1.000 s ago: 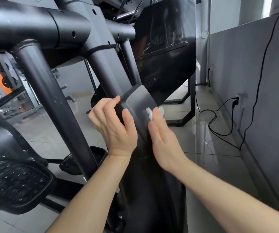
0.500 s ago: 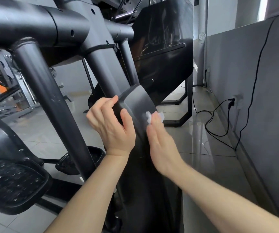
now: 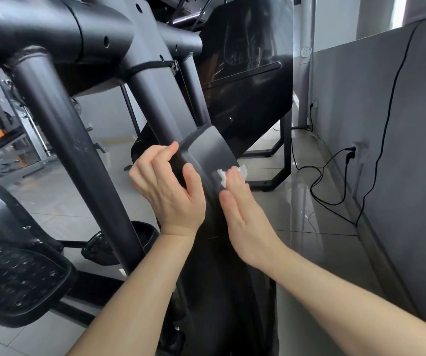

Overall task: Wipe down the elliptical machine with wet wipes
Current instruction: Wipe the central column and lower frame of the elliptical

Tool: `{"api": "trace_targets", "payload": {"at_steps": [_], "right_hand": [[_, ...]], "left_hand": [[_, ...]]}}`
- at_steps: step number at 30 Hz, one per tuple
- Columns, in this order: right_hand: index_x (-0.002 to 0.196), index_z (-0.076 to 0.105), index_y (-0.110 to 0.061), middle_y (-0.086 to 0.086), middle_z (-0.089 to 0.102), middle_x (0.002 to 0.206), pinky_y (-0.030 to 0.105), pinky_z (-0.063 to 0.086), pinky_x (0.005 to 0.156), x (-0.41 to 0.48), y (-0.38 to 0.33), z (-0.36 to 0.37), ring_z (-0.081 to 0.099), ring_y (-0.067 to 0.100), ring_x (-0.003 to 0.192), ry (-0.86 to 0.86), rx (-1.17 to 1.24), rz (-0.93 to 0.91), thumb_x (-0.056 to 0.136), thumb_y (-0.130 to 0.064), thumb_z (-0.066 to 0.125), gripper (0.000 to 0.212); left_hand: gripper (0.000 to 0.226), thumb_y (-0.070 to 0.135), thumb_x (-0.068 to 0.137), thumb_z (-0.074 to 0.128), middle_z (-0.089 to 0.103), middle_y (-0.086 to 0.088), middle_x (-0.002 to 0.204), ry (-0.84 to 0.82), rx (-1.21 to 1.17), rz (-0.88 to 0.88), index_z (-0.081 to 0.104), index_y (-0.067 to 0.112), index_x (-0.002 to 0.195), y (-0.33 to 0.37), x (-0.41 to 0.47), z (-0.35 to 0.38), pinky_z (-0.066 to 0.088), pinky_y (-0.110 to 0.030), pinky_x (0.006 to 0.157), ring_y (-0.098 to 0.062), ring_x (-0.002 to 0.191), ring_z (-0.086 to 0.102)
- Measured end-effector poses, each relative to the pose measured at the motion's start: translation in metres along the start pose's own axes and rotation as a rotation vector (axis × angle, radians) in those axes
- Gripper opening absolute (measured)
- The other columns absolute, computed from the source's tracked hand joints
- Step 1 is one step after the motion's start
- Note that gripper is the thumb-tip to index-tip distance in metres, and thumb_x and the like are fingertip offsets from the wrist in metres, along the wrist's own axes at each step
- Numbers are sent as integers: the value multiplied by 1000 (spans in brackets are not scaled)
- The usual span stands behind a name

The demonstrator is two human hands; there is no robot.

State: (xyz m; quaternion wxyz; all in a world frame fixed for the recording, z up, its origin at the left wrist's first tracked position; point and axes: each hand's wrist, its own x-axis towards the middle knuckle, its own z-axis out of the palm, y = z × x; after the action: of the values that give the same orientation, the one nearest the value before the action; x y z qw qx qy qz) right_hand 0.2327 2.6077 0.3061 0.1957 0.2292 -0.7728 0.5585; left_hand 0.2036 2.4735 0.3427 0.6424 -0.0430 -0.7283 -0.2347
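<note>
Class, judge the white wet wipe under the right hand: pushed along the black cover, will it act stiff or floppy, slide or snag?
Probably floppy: the wet wipe bunches in crumpled folds beyond the fingertips of the right hand. It likely glides, since the cover looks smooth and hard.

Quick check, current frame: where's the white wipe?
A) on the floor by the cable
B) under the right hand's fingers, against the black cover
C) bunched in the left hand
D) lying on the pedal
B: the wipe peeks out from under the straight fingers of the right hand, pressed flat on the black cover. The left hand only grips the cover's edge.
</note>
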Motion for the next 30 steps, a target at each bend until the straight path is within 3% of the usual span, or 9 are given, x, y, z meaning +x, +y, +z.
{"api": "trace_targets", "payload": {"at_steps": [4, 7, 9, 13, 18, 21, 24, 28, 30], "right_hand": [[140, 43, 3, 22, 44, 146, -1, 28, 90, 27, 16, -16, 39, 2, 121, -47, -46, 95, 113, -23, 31, 40], [106, 69, -11, 4, 71, 101, 29, 44, 83, 59, 35, -28, 60, 23, 99, 30, -133, 188, 108, -25, 44, 29], [81, 73, -13, -3, 67, 73, 31, 49, 72, 70, 45, -33, 62, 22, 77, 153, -148, 230, 97, -16, 57, 23], [82, 75, -23, -6, 73, 75, 39, 61, 79, 69, 38, -32, 70, 15, 76, 265, 29, 277, 83, -10, 70, 14], [96, 72, -20, -10, 70, 90, 13, 52, 77, 63, 22, -15, 65, 4, 86, 308, 78, 133, 91, -14, 73, 8], [79, 72, -16, -12, 67, 77, 22, 50, 71, 69, 40, -14, 59, 5, 73, 345, 110, 256, 91, -22, 71, 13], [68, 65, -11, -9, 59, 67, 25, 42, 66, 66, 47, -13, 49, 7, 66, 358, 105, 336, 92, -21, 65, 26], [71, 69, -14, -6, 62, 69, 17, 42, 64, 58, 21, -9, 57, 3, 71, 272, 42, 101, 98, -30, 63, 32], [83, 77, -21, -11, 69, 80, 15, 48, 73, 58, 22, -10, 64, 2, 81, 277, 39, 72, 97, -30, 69, 19]], "left_hand": [[39, 25, 93, 47, 58, -13, 123, 3, -10, 11, 64, 7, 123, -2, 0, 1, 31, -31, 100, -31, 112, 47], [39, 24, 93, 47, 58, -13, 123, -11, -21, 24, 64, 6, 123, -3, 0, -3, 33, -35, 100, -32, 112, 47], [40, 25, 93, 46, 58, -13, 124, -20, -26, 30, 63, 6, 124, -5, -1, -3, 33, -35, 101, -33, 113, 48], [41, 27, 94, 45, 58, -13, 124, -13, -37, 32, 63, 5, 124, -5, -2, -2, 35, -39, 101, -33, 114, 48], [42, 30, 95, 44, 57, -13, 125, -13, -50, 40, 63, 6, 125, -7, -2, -3, 34, -37, 102, -33, 114, 48], [45, 33, 93, 47, 57, -14, 126, -26, -43, 33, 62, 5, 125, -7, -2, -4, 28, -27, 104, -34, 115, 48], [47, 34, 87, 59, 56, -12, 126, -37, -36, 32, 62, 4, 124, -6, -2, -4, 32, -37, 106, -35, 117, 48], [48, 33, 85, 63, 56, -12, 125, -30, -33, 33, 61, 4, 123, -5, -3, -2, 36, -43, 103, -33, 117, 47], [48, 33, 85, 63, 56, -12, 126, -27, -23, 25, 61, 4, 123, -5, -3, -2, 36, -43, 102, -32, 118, 46]]}}
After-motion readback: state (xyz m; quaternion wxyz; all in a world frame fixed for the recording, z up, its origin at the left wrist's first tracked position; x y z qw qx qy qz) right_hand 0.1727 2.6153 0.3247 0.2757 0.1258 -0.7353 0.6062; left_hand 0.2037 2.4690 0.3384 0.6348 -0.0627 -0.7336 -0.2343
